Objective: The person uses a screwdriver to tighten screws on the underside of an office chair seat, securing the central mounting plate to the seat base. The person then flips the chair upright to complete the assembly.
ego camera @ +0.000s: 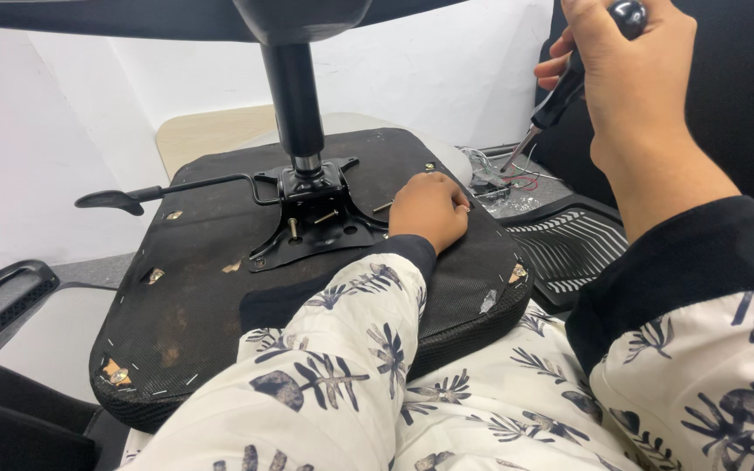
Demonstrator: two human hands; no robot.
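Left hand (429, 209) curled closed on one upturned chair seat (220, 296); right hand (630, 78) grips one screwdriver (560, 96); two loose screws (325, 215) on mount plate (307, 240); white wall (45, 131).

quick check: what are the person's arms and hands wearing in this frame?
Both hands, left hand and right hand, are bare: no gloves, rings or watch visible. Sleeves are cream with a dark leaf print, over black cuffs at both wrists.
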